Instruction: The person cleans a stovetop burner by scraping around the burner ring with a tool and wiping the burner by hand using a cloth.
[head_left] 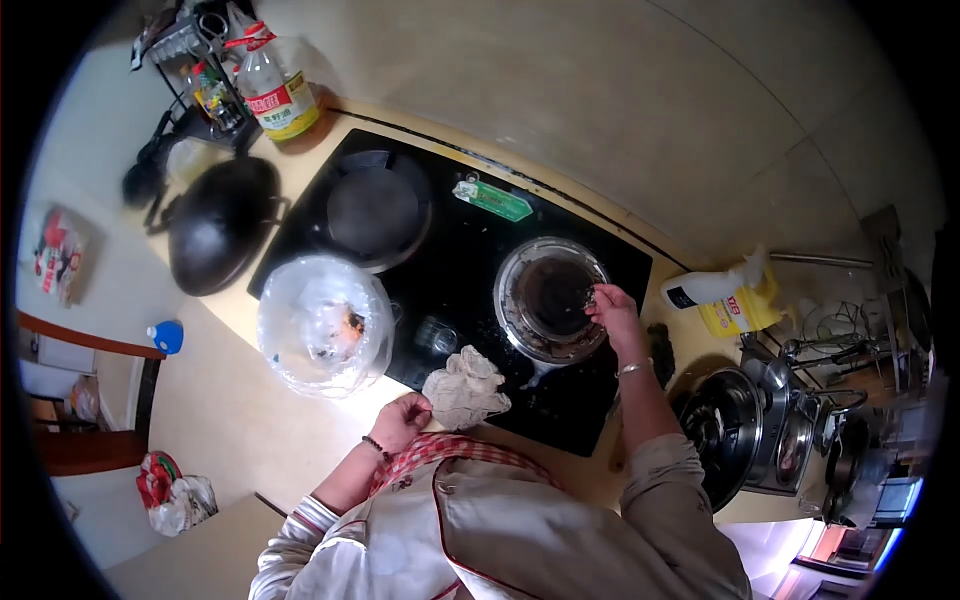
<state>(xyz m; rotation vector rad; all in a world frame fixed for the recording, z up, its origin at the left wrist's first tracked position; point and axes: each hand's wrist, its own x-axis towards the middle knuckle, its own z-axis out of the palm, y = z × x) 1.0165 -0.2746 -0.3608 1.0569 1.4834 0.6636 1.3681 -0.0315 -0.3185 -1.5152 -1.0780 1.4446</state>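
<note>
My right hand (614,312) reaches over the right burner (551,300) of the black glass hob (450,270). Its fingers are pinched together by the burner's inner rim, with small dark bits at the fingertips; I cannot make out what they hold. Dark residue marks the burner's metal ring. At the hob's front edge my left hand (400,422) is closed, its fingertips on the edge of a crumpled beige cloth (465,390). Left of the cloth, a bowl lined with a clear plastic bag (325,325) contains some orange and dark scraps.
An upturned wok (225,226) and an oil bottle (278,95) stand on the left. A green sticker (493,199) is on the hob's back. A yellow and white spray bottle (735,295) lies to the right, above a dark pan (725,430) and other cookware.
</note>
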